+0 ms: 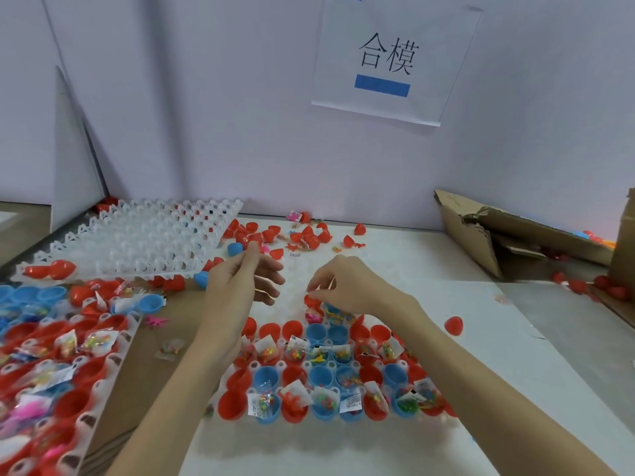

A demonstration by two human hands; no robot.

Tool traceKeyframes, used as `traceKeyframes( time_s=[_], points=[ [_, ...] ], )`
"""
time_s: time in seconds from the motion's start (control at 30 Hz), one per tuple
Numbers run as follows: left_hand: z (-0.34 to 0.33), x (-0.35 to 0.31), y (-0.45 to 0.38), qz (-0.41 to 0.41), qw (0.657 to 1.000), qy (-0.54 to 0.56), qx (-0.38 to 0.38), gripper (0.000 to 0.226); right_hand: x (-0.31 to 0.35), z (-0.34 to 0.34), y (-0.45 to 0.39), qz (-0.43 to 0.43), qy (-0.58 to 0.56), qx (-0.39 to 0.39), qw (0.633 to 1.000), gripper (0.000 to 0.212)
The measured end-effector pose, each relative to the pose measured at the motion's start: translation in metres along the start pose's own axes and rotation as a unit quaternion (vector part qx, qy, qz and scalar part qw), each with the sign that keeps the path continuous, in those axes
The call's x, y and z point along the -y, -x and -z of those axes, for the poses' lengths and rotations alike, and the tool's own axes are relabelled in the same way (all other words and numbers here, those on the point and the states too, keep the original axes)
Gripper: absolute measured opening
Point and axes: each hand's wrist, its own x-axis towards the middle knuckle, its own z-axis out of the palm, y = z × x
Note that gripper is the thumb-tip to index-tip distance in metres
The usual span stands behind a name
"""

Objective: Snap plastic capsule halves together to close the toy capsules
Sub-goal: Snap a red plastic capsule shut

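A red capsule half [312, 299] sat at the far edge of the clear tray [343, 422] in front of the person, and the right hand [347, 286] pinched it from above with curled fingertips, just beside a blue cup holding a toy packet [338, 312]. The left hand [245, 280] hovered close by, a little to the left and above the tray, with thumb and forefinger raised together and the other fingers stretched loosely; whether anything lay between that thumb and forefinger could not be told.

The tray held rows of open red and blue capsule halves [323, 379], many with small bagged toys standing in them. Beyond the hands, loose red halves [302, 235] and one blue half [235, 249] lay scattered on the white table [429, 262] near the wall. A single red half [454, 325] lay by itself on the table, to the right of the right forearm.

To the left, a second tray [103, 369] was crowded with red and blue halves and toy packets. Behind it, an empty clear tray [144, 235] rested tilted, with a red piece [51, 269] on its near corner. Torn cardboard [481, 228] lay at the right, with more red pieces around it. A paper sign [395, 60] with printed characters and a blue bar hung on the wall.
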Motion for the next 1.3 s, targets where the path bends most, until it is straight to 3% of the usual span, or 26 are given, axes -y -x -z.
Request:
traceKeyframes(
  time_s=[0.2, 0.33, 0.37, 0.47, 0.57, 0.8, 1.1, 1.3],
  points=[
    [0.000, 0.003, -0.001, 0.007, 1.000, -0.009, 0.019, 0.047, 0.004, 0.002, 0.005, -0.003, 0.015, -0.016, 1.000, 0.015],
    [0.000, 0.004, 0.000, -0.051, 0.990, -0.117, 0.054, 0.018, 0.002, 0.007, 0.009, -0.025, -0.019, -0.068, 0.997, 0.016],
    [0.001, 0.003, 0.000, -0.073, 0.981, -0.160, 0.082, 0.018, 0.002, 0.009, 0.010, -0.030, -0.030, -0.079, 0.996, 0.015],
    [0.003, 0.001, 0.004, -0.097, 0.946, -0.229, 0.208, 0.049, 0.000, 0.017, 0.013, -0.039, -0.069, -0.090, 0.993, 0.012],
    [0.003, 0.002, 0.007, -0.110, 0.935, -0.215, 0.259, 0.046, 0.000, 0.020, 0.016, -0.042, -0.099, -0.097, 0.989, 0.011],
    [-0.001, 0.002, 0.006, -0.131, 0.960, -0.142, 0.203, 0.013, 0.002, 0.011, 0.028, -0.054, -0.156, -0.130, 0.978, 0.017],
    [-0.004, 0.002, 0.006, -0.094, 0.983, -0.106, 0.113, 0.013, 0.025, 0.003, 0.052, -0.014, -0.363, -0.221, 0.905, 0.018],
    [-0.003, 0.000, 0.006, -0.106, 0.986, -0.096, 0.090, 0.020, 0.037, -0.003, 0.054, 0.011, -0.360, -0.251, 0.899, 0.020]
  ],
)
